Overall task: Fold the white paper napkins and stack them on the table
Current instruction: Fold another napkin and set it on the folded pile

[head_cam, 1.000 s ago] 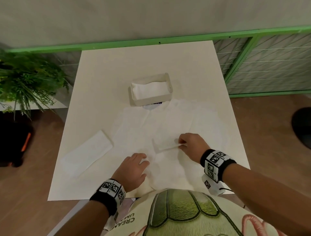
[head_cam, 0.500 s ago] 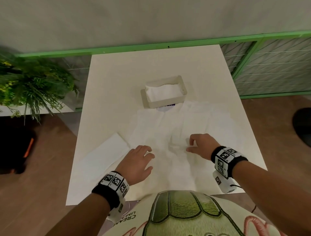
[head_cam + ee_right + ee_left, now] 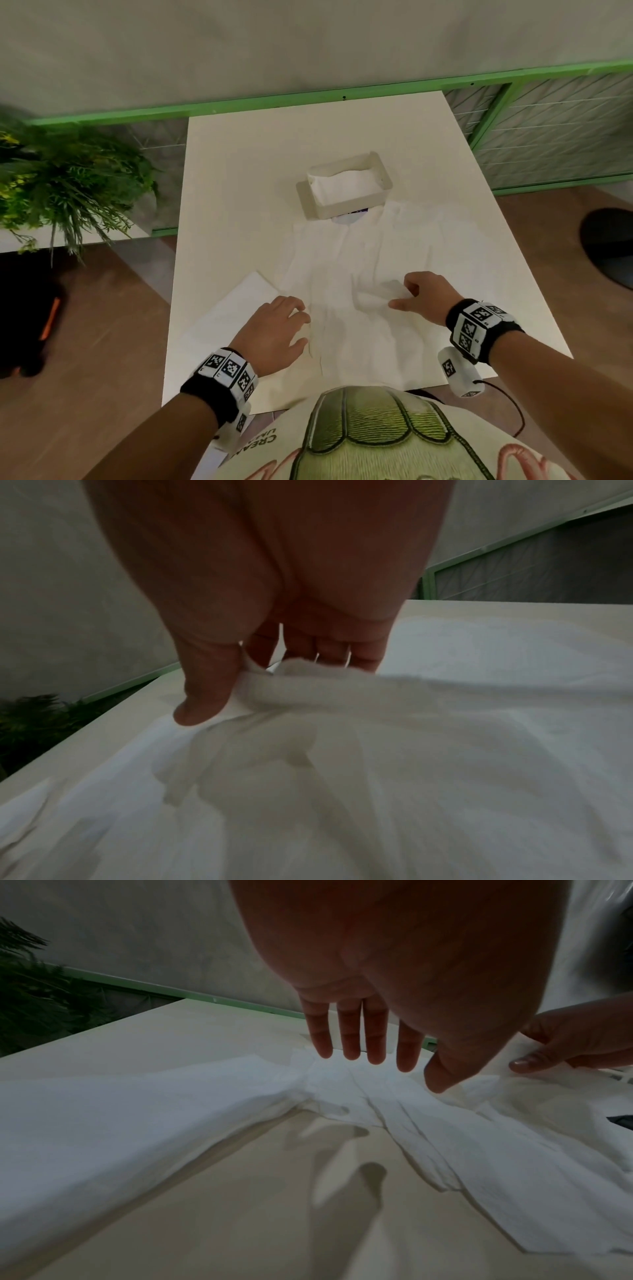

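Right hand (image 3: 423, 296) apparently pinching napkin (image 3: 308, 685).

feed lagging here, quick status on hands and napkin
Left hand open, flat. Right hand pinching spread white paper napkin. Nothing in the way.

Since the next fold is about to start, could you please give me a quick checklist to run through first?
1. Right hand pinches the open napkin: ok.
2. Left hand is open, fingers straight, above the napkin's edge: ok.
3. Napkin lies flat: not ok, it is creased and bunched near the right hand.
4. Folded napkin lies to the left for stacking: ok.
5. Holder has napkins left: ok.
6. Edges are aligned: cannot tell.
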`<state>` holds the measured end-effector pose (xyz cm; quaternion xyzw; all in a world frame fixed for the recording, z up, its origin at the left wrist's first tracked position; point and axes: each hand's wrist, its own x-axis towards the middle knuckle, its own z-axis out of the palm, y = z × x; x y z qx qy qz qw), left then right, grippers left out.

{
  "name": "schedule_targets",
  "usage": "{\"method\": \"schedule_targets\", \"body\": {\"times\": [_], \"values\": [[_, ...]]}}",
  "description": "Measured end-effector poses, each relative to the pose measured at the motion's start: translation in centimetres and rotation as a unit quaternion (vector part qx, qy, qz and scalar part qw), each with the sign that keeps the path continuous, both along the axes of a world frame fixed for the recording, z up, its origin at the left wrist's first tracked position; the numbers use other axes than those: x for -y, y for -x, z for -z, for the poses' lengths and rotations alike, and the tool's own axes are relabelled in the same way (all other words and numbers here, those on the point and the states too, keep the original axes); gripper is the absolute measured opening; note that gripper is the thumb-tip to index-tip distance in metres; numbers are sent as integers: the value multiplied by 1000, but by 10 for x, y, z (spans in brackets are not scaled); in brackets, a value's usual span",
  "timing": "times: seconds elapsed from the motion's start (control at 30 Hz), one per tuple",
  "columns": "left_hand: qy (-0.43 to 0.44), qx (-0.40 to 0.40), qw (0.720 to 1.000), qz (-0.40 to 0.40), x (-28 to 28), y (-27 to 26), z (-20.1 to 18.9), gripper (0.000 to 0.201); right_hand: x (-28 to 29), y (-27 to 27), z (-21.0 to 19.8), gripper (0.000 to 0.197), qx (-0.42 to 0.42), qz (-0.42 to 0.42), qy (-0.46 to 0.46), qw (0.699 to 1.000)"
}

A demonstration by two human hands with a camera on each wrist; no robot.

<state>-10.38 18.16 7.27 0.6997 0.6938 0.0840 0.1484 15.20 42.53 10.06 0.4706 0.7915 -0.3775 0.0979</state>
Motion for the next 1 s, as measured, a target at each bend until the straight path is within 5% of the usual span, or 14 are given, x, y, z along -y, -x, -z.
{"method": "schedule_targets", "body": {"times": [0.3, 0.67, 1.0], "values": [[-22, 17, 1000, 8, -1, -6, -14, 43, 26, 8, -23, 54, -53, -9, 18, 998], [-214, 51, 975, -33, -37, -38, -71, 66, 51, 54, -78, 66, -201, -23, 156, 967], [-2, -37, 999, -26, -17, -14, -29, 67, 67, 55, -65, 19, -127, -40, 204, 970]]}}
